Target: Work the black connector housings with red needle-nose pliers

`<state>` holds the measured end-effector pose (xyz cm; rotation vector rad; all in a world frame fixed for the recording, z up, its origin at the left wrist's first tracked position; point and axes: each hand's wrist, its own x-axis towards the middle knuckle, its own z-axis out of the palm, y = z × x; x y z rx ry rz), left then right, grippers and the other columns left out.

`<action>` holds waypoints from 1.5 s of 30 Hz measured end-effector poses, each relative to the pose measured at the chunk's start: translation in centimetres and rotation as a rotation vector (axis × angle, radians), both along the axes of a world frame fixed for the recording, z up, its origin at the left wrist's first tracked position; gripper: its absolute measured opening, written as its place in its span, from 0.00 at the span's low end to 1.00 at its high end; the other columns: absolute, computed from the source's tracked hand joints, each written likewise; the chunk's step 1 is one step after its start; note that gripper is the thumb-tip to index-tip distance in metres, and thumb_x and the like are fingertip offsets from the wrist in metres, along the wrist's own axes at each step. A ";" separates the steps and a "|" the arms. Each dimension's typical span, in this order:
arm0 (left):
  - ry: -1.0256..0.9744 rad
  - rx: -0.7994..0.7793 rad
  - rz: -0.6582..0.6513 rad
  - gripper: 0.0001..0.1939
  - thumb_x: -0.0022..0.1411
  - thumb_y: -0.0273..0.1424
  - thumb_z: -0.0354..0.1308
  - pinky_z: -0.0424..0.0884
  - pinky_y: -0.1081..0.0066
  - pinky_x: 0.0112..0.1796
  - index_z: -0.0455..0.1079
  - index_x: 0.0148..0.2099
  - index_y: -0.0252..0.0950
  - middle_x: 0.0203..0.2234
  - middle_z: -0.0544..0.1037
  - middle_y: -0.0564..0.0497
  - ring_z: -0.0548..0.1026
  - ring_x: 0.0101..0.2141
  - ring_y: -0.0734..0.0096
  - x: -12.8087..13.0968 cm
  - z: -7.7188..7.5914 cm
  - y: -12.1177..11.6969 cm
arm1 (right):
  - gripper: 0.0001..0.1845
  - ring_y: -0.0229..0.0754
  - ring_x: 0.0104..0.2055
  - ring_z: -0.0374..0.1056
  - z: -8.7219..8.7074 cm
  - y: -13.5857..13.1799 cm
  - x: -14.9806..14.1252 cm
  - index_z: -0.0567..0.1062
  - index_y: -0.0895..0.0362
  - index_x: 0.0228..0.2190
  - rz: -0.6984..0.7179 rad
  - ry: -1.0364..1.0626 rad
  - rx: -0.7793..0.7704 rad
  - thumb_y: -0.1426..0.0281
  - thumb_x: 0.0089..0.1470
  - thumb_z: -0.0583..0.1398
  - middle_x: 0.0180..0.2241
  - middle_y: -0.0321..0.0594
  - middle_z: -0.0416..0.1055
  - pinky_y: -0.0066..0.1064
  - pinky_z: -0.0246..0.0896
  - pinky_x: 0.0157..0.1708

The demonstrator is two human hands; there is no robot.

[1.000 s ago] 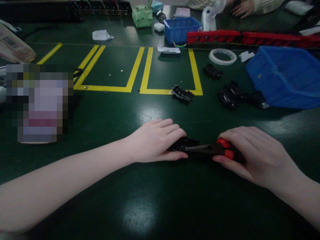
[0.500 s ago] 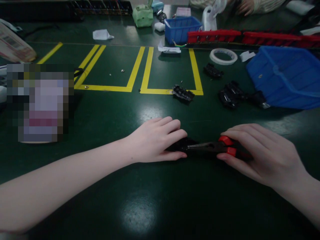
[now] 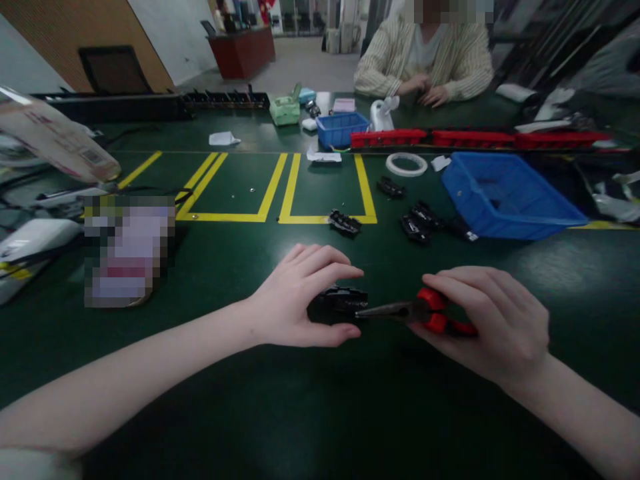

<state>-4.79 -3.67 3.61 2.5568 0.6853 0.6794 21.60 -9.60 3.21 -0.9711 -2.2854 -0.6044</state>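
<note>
My left hand (image 3: 310,297) rests on the green table with thumb and fingers spread around a black plastic part (image 3: 345,300). Gaps show between the fingertips and this part; its left end is hidden in the palm. Needle-nose pliers (image 3: 400,310) with red handles are held in my right hand (image 3: 493,323). Their jaws point left, and the tips reach the part's right end; whether they grip it I cannot tell. Beyond my hands lie more black plastic parts, one (image 3: 345,223) on the yellow tape and others (image 3: 420,220) near a blue bin (image 3: 510,220).
A roll of white tape (image 3: 406,165) lies left of the blue bin. Red strips (image 3: 475,139) and a smaller blue bin (image 3: 343,130) stand farther back. A blurred-out object (image 3: 130,253) lies at left. Across the table sits a person (image 3: 425,67) with hands together.
The view has tilted up, showing more of the room. My left thumb and fingers have spread away from the black part, exposing more of it. The pliers stay in my right hand.
</note>
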 end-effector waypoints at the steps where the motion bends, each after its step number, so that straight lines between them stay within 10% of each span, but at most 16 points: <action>1: -0.072 -0.118 -0.003 0.26 0.57 0.43 0.61 0.65 0.62 0.45 0.66 0.53 0.34 0.47 0.71 0.44 0.69 0.46 0.59 0.5 0.6 -0.6 | 0.24 0.48 0.35 0.71 0.1 -0.2 -0.1 0.67 0.60 0.48 -0.003 0.033 0.016 0.67 0.50 0.64 0.34 0.48 0.74 0.39 0.67 0.31; 7: -0.360 -0.848 -0.219 0.16 0.58 0.27 0.62 0.67 0.64 0.50 0.68 0.48 0.33 0.46 0.73 0.46 0.71 0.48 0.62 6.1 2.1 -5.5 | 0.23 0.48 0.37 0.69 0.9 -1.9 -1.4 0.65 0.61 0.49 0.016 0.220 -0.006 0.68 0.53 0.62 0.37 0.50 0.72 0.38 0.67 0.32; 12: -0.679 -1.124 -0.117 0.09 0.61 0.33 0.59 0.69 0.66 0.44 0.72 0.40 0.33 0.34 0.76 0.50 0.73 0.41 0.64 9.2 0.9 -7.4 | 0.21 0.48 0.40 0.68 1.2 -2.9 -1.0 0.65 0.62 0.49 0.042 0.249 0.016 0.69 0.54 0.58 0.39 0.50 0.71 0.39 0.67 0.35; 19: -0.732 -1.114 0.029 0.20 0.58 0.46 0.61 0.71 0.65 0.41 0.69 0.38 0.32 0.26 0.74 0.51 0.74 0.32 0.67 8.1 0.8 -7.2 | 0.11 0.36 0.30 0.70 1.5 -3.1 0.3 0.65 0.56 0.47 0.087 0.391 -0.376 0.70 0.64 0.49 0.31 0.37 0.72 0.27 0.66 0.27; 25: -0.650 -1.115 0.051 0.24 0.55 0.50 0.62 0.72 0.66 0.38 0.68 0.35 0.31 0.25 0.73 0.51 0.74 0.30 0.68 7.7 0.8 -6.9 | 0.11 0.38 0.28 0.68 1.8 -3.0 0.0 0.70 0.58 0.41 0.035 0.292 -0.219 0.66 0.63 0.51 0.30 0.39 0.73 0.30 0.63 0.25; 29: -0.657 -1.126 0.179 0.24 0.50 0.47 0.66 0.72 0.68 0.35 0.69 0.36 0.31 0.24 0.74 0.51 0.74 0.28 0.69 7.8 0.3 -6.4 | 0.35 0.50 0.39 0.70 0.8 -3.3 -1.2 0.67 0.66 0.50 -0.095 0.144 -0.104 0.52 0.50 0.61 0.41 0.52 0.73 0.40 0.67 0.34; 45: -0.846 -1.004 0.130 0.09 0.54 0.29 0.62 0.72 0.63 0.46 0.74 0.39 0.32 0.34 0.81 0.49 0.78 0.39 0.63 9.3 2.4 -5.2 | 0.36 0.60 0.53 0.62 0.9 -2.1 -2.1 0.55 0.62 0.59 -0.265 0.105 0.103 0.71 0.50 0.58 0.51 0.59 0.65 0.53 0.61 0.47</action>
